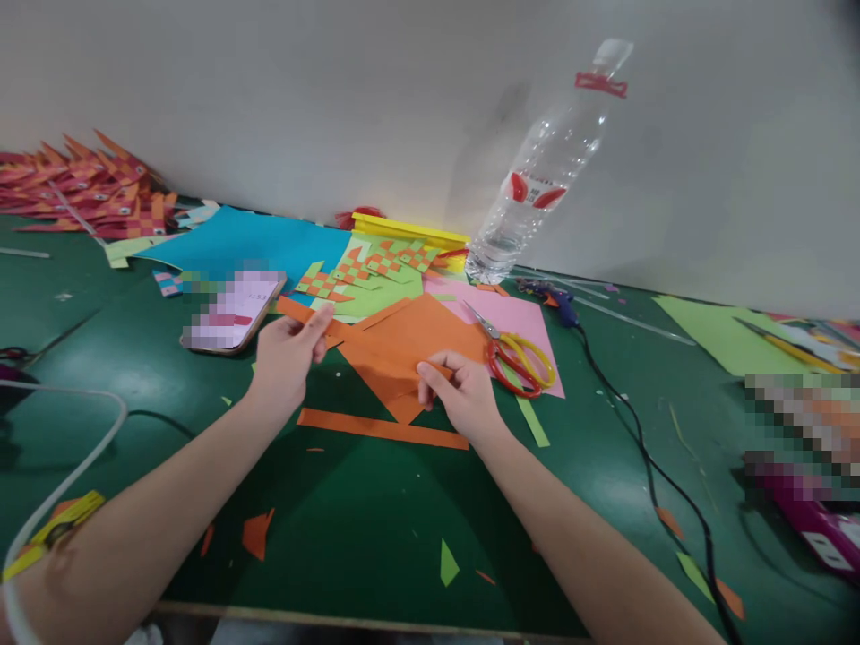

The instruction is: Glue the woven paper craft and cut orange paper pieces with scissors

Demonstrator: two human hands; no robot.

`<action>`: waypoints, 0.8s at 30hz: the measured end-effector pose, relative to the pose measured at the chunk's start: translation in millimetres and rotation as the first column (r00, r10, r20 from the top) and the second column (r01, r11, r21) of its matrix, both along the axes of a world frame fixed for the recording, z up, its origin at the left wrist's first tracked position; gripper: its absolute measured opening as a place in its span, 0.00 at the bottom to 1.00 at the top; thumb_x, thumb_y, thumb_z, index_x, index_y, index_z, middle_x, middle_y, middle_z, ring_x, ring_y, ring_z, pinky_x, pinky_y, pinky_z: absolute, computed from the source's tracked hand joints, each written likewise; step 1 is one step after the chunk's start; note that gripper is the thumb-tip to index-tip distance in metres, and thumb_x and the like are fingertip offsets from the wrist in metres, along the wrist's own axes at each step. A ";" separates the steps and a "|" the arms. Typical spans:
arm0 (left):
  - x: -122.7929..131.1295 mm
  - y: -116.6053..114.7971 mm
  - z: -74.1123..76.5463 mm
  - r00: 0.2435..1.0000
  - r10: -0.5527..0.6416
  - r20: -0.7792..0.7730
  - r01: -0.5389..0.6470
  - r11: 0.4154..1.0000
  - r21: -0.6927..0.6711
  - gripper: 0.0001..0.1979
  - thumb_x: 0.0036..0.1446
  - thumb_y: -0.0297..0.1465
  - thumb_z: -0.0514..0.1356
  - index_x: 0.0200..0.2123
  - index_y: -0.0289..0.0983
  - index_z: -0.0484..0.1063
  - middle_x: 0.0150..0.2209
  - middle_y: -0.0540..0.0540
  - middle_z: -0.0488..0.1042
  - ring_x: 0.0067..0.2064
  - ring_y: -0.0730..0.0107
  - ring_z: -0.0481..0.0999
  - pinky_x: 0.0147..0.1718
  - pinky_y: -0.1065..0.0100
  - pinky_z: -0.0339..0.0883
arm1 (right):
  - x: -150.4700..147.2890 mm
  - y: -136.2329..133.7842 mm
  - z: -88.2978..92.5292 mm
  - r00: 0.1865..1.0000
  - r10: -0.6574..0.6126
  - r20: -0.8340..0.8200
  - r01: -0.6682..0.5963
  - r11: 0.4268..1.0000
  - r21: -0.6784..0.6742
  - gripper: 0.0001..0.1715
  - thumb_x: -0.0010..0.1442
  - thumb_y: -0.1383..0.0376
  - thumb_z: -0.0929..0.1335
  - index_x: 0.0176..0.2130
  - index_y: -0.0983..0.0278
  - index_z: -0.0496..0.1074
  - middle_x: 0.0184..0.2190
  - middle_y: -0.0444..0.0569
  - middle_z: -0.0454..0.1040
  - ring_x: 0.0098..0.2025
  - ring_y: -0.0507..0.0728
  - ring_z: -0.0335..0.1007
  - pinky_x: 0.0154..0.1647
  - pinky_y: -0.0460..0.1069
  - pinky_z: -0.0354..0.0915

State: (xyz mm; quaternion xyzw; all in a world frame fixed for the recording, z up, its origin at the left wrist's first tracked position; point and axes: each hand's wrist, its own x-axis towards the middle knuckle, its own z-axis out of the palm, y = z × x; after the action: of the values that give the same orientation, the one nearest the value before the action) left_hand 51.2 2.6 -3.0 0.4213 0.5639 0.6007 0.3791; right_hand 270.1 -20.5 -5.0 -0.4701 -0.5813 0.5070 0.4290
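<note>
My left hand (296, 349) pinches one end of an orange paper strip (293, 309). The strip slants down across a larger orange paper sheet (430, 327), where the matching colour makes its edges hard to follow. At the sheet's right side my right hand (463, 390) is closed in a pinch, with a bit of orange strip showing at its fingertips. A second orange strip (382, 428) lies flat on the table in front of the sheet. Scissors (517, 358) with red and yellow handles rest just beyond my right hand, partly on pink paper (530, 318).
Behind my left hand are a phone (235, 309), blue paper (269, 242) and woven orange-green paper fish (363, 269). A plastic bottle (530, 179) leans against the wall. A glue gun (561, 303) trails a black cable on the right. Red-orange woven pieces (87, 193) are heaped far left.
</note>
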 end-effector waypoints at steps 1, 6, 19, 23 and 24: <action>-4.2 2.5 2.3 0.997 0.045 0.055 -0.046 0.999 0.019 0.26 0.49 0.46 0.67 0.17 0.39 0.56 0.13 0.57 0.56 0.17 0.79 0.55 0.18 0.70 0.53 | 1.5 1.4 0.1 1.000 -0.009 -0.001 0.009 1.000 0.003 0.15 0.57 0.54 0.69 0.28 0.62 0.68 0.16 0.40 0.71 0.17 0.48 0.64 0.22 0.45 0.63; -22.8 8.7 10.8 0.975 0.195 0.104 -0.211 0.962 0.172 0.20 0.59 0.42 0.61 0.23 0.39 0.56 0.19 0.57 0.56 0.21 0.79 0.57 0.24 0.70 0.57 | 8.0 7.3 2.2 1.000 -0.027 0.017 0.026 0.998 0.052 0.15 0.57 0.54 0.68 0.27 0.61 0.67 0.15 0.40 0.69 0.18 0.49 0.62 0.23 0.47 0.62; 13.0 -21.7 6.0 0.376 0.232 -0.897 0.638 0.638 0.432 0.13 0.58 0.23 0.54 0.46 0.39 0.64 0.43 0.44 0.77 0.46 0.61 0.74 0.48 0.58 0.62 | 12.0 14.7 -8.4 0.824 -0.095 0.559 -0.231 0.844 0.484 0.14 0.66 0.57 0.61 0.36 0.60 0.71 0.36 0.51 0.75 0.43 0.59 0.69 0.48 0.56 0.64; 12.5 -15.8 1.8 0.303 0.069 -0.951 0.723 0.633 0.276 0.09 0.62 0.23 0.52 0.44 0.36 0.67 0.42 0.43 0.77 0.46 0.62 0.74 0.48 0.60 0.62 | 16.0 9.7 8.6 0.703 -0.356 0.615 -0.244 0.692 0.679 0.19 0.65 0.61 0.61 0.54 0.62 0.66 0.56 0.56 0.69 0.58 0.63 0.62 0.59 0.62 0.57; 11.9 -14.9 0.8 0.291 0.046 -0.955 0.730 0.634 0.253 0.09 0.63 0.24 0.51 0.43 0.36 0.68 0.42 0.44 0.77 0.46 0.62 0.74 0.48 0.60 0.62 | 19.6 8.3 16.5 0.674 -0.410 0.615 -0.244 0.662 0.708 0.19 0.64 0.61 0.62 0.54 0.60 0.66 0.56 0.55 0.69 0.58 0.63 0.62 0.60 0.62 0.56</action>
State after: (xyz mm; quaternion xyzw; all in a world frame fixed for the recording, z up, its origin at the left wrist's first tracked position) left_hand 63.1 -12.3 -2.2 0.9001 0.2997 0.3134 -0.0418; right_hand 289.8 -12.2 11.5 -0.4427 -0.8308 -0.0320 0.3358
